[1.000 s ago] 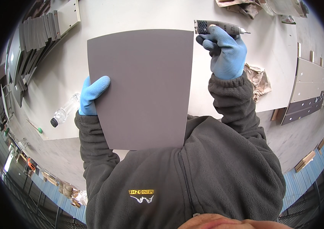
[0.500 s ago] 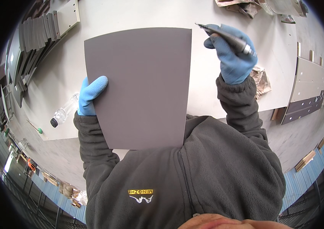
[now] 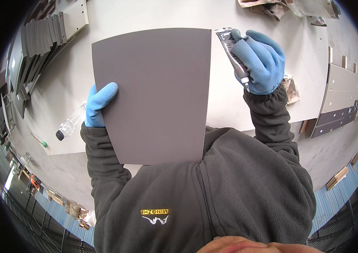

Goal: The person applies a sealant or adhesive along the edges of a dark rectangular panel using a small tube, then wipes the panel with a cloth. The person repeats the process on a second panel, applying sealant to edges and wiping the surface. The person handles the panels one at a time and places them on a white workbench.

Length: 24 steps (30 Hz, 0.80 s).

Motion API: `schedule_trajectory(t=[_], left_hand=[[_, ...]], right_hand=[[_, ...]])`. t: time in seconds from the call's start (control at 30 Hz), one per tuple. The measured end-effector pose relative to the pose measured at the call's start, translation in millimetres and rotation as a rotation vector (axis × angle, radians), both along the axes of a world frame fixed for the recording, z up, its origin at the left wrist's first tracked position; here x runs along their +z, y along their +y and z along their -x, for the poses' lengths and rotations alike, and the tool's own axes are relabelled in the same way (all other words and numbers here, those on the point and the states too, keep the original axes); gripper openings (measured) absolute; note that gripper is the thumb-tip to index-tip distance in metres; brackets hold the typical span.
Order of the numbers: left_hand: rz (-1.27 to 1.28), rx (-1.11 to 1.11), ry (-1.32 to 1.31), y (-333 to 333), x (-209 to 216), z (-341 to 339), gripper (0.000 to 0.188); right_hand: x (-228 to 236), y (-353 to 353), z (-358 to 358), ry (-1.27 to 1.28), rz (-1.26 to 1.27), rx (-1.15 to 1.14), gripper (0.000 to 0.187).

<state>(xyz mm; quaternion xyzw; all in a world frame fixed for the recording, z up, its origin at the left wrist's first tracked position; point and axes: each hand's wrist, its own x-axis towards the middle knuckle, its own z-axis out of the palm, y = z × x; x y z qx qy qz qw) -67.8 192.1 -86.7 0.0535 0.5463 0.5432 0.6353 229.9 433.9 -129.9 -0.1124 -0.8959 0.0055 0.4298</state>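
A flat grey panel [image 3: 155,97] with a slightly curved far edge is held up in front of my chest. My left hand [image 3: 98,104], in a blue glove, grips its left edge, thumb on the face and the other fingers hidden behind. Just right of the panel's far right corner, my right hand [image 3: 261,61], also gloved in blue, is closed around a squeeze tube [image 3: 234,55]. The tube is dark and silvery; its flat crimped end points away from me and its pale nozzle points toward my wrist.
On the white table [image 3: 145,14] stands a row of grey panels [image 3: 39,40] at the far left. A clear bottle [image 3: 72,121] with a black cap lies beside my left wrist. Crumpled cloth [image 3: 291,90] rests behind my right wrist. More panels [image 3: 339,97] stand off the table's right side.
My right hand has turned the tube, so its nozzle end now points down toward my wrist. The panel and my left hand have barely shifted.
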Motion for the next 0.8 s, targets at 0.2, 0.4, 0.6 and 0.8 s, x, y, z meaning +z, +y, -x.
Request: schedule_trajectory(t=[0.2,0.4,0.6,0.8], left_hand=[[-0.014,0.014,-0.004,0,-1,0,0.050],[-0.015,0.013,-0.024,-1,-2,1,0.049],[-0.042,0.009,-0.039,-1,-4,-1,0.050],[-0.006,0.015,-0.017,-2,-5,-2,0.050]], right_hand=[[1,3,2,0.018,0.015,-0.002,0.022],[15,-9,12,0.142,0.395,0.009,0.016],[17,-13,10,0.679,1.831,-0.114,0.019],[-9,-9,-2,0.633,2.048,0.008,0.020]])
